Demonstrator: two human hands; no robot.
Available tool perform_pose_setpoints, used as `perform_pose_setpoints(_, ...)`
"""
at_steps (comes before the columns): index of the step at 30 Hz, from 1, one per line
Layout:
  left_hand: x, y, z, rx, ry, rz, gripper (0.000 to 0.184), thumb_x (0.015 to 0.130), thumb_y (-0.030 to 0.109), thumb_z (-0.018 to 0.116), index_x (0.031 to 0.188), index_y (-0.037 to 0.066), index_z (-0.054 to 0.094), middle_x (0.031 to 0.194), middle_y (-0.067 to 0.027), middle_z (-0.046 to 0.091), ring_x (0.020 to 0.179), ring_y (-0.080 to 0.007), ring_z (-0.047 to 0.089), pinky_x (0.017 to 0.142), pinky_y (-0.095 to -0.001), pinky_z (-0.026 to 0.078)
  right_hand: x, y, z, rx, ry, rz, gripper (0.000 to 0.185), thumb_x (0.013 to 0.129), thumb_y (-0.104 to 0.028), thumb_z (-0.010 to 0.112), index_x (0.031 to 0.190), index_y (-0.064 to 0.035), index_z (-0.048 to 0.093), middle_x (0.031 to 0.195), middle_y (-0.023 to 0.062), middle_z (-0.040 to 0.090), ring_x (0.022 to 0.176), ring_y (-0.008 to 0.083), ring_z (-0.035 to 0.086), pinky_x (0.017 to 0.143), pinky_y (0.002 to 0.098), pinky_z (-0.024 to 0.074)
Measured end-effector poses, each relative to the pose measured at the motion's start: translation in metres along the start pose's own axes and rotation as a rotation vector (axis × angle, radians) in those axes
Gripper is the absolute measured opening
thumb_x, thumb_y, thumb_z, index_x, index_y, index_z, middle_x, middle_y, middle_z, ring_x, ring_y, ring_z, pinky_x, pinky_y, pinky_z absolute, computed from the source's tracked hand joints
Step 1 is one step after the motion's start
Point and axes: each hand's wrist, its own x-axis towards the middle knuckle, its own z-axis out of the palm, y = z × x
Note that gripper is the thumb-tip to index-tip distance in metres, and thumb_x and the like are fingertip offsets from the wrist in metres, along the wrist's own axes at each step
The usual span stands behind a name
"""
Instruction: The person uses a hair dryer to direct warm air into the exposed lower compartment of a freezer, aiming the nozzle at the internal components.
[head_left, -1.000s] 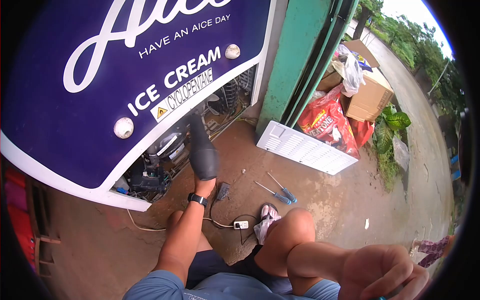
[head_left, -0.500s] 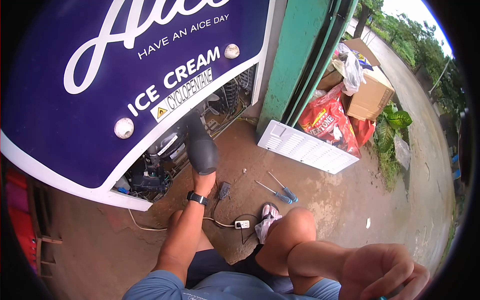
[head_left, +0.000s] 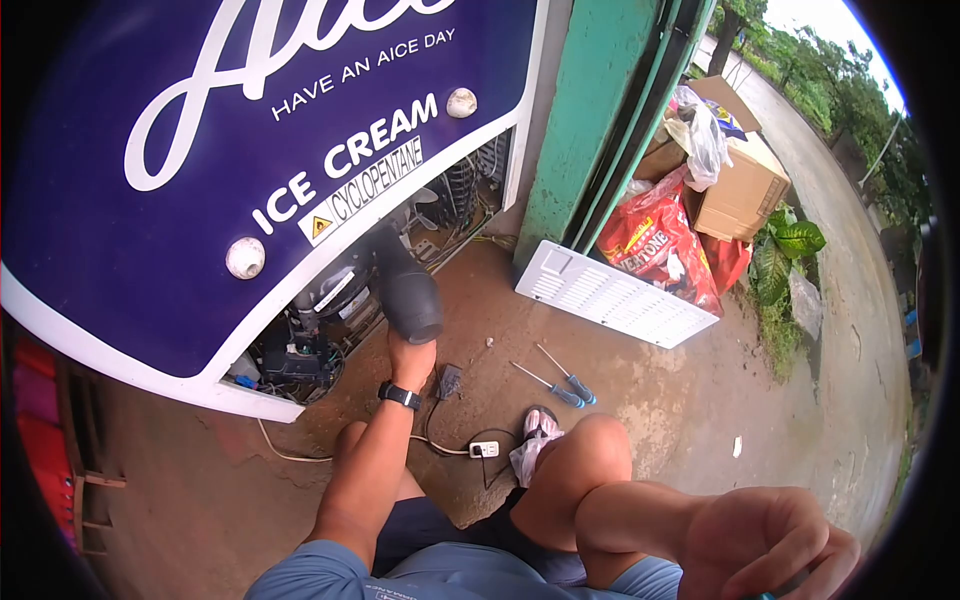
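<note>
My left hand (head_left: 410, 358), with a black watch on its wrist, is closed around a black hand-held blower (head_left: 409, 300). The blower's rounded back end faces me, and its front reaches into the open bottom compartment of an ice cream freezer (head_left: 330, 130). Inside that opening are a dark compressor (head_left: 345, 290) and wiring parts (head_left: 295, 355). My fingers are mostly hidden under the blower. My right hand (head_left: 765, 540) is at the lower right beyond my knee, its fingers curled in. A bit of teal shows below them at the frame's edge; what it is cannot be made out.
Two blue-handled screwdrivers (head_left: 563, 385) lie on the concrete. Beside my foot sits a white power outlet (head_left: 484, 449) with cords and a black adapter (head_left: 449, 380). A white vented panel (head_left: 615, 295) leans near red bags (head_left: 655, 235) and a cardboard box (head_left: 742, 190).
The blower's back end has swung slightly right and toward the compartment's open side, with my left hand following. My right hand has stayed in place.
</note>
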Motion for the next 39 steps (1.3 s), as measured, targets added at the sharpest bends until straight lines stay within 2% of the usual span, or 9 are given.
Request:
perform_pose_setpoints(7,-0.003,-0.010,0.025,-0.262,0.015,-0.037,0.038,0.089,0.005,0.068,0.125,0.000,0.057,0.121,-0.0086,0.065,0.108,-0.0193,0.060,0.094,-0.0330,0.048,-0.003,0.001,0.001,0.003,0.000,-0.006,0.016,0.091,-0.006,0.065,0.106,-0.0050,0.058,0.107,-0.0045,0.061,0.083,0.0072,0.061,0.056,0.0226,0.0460)
perform_pose_setpoints(9,-0.003,-0.011,0.024,-0.159,0.011,0.062,0.037,0.091,0.005,0.066,0.126,-0.001,0.056,0.122,-0.0085,0.064,0.110,-0.0189,0.060,0.094,-0.0330,0.048,-0.004,0.002,0.003,0.001,-0.007,0.000,0.017,0.091,-0.005,0.066,0.106,-0.0049,0.058,0.108,-0.0046,0.061,0.083,0.0071,0.061,0.056,0.0226,0.0463)
perform_pose_setpoints(13,-0.007,0.001,0.013,-0.153,-0.037,0.068,0.036,0.091,0.005,0.065,0.126,0.000,0.058,0.120,-0.0102,0.066,0.110,-0.0221,0.061,0.095,-0.0344,0.048,-0.006,0.002,0.005,-0.021,-0.017,0.010,0.018,0.090,-0.004,0.066,0.106,-0.0046,0.058,0.108,-0.0046,0.061,0.084,0.0070,0.061,0.056,0.0226,0.0470)
perform_pose_setpoints(18,-0.012,-0.013,-0.008,0.126,0.030,0.368,0.027,0.092,0.006,0.062,0.118,0.001,0.064,0.115,-0.0142,0.068,0.107,-0.0293,0.064,0.094,-0.0392,0.049,-0.005,0.003,0.003,-0.004,-0.012,0.000,0.018,0.090,-0.004,0.066,0.106,-0.0046,0.058,0.107,-0.0044,0.061,0.083,0.0069,0.061,0.055,0.0224,0.0468)
perform_pose_setpoints(21,-0.009,-0.007,-0.017,0.182,-0.045,0.334,0.026,0.091,0.006,0.060,0.117,0.000,0.064,0.115,-0.0146,0.068,0.107,-0.0298,0.064,0.093,-0.0406,0.049,-0.004,0.002,0.003,-0.012,-0.003,0.010,0.018,0.090,-0.004,0.066,0.106,-0.0046,0.058,0.107,-0.0044,0.061,0.083,0.0069,0.061,0.055,0.0223,0.0468)
perform_pose_setpoints(25,-0.003,-0.002,-0.006,0.139,-0.043,0.286,0.026,0.091,0.006,0.061,0.116,0.000,0.064,0.115,-0.0149,0.068,0.107,-0.0296,0.064,0.093,-0.0401,0.049,-0.006,0.010,0.009,0.036,0.032,-0.071,0.018,0.090,-0.004,0.066,0.106,-0.0048,0.058,0.107,-0.0043,0.061,0.082,0.0068,0.061,0.055,0.0224,0.0468)
perform_pose_setpoints(29,0.010,0.003,0.007,0.016,-0.088,0.294,0.027,0.092,0.008,0.060,0.118,0.000,0.063,0.119,-0.0159,0.067,0.110,-0.0293,0.063,0.094,-0.0395,0.048,-0.005,0.001,0.008,0.000,0.004,0.004,0.019,0.090,-0.004,0.066,0.107,-0.0049,0.058,0.107,-0.0044,0.060,0.083,0.0070,0.061,0.055,0.0224,0.0468)
perform_pose_setpoints(39,0.018,0.012,0.014,-0.048,-0.026,0.279,0.032,0.092,0.008,0.061,0.123,0.001,0.061,0.122,-0.0142,0.066,0.112,-0.0280,0.061,0.096,-0.0386,0.047,-0.004,-0.003,0.008,-0.055,-0.023,0.030,0.018,0.090,-0.004,0.066,0.107,-0.0048,0.058,0.107,-0.0046,0.060,0.083,0.0072,0.061,0.056,0.0228,0.0465)
